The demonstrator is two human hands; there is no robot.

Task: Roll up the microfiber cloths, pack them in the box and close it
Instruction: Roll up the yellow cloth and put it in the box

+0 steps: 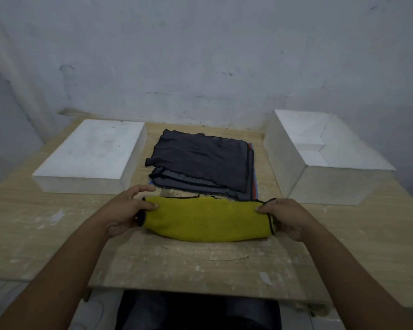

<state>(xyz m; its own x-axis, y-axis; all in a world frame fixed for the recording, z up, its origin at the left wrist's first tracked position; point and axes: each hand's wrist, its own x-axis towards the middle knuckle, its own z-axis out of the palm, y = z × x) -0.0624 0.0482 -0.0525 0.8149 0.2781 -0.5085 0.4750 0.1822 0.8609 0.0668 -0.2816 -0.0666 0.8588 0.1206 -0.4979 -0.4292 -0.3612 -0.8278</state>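
Curling round the two ends of the yellow cloth [208,220], the fingers [143,188] of the left hand [126,210] arch over its far side with the thumb on top, while the right hand [286,217] clamps the other end, thumb on top and the rest tucked out of sight. The cloth lies as a finished-looking roll near the middle of the table [200,263], towards its front edge. One roll seems made and nothing looks packed. Behind it the stack of dark cloths [200,160] lies flat and unrolled. The box [284,148] stands open at the back right corner, and what I take for the white lid [93,153] sits at the back left. How many cloths the stack holds is hard to tell; blue and red edges peek from under it.
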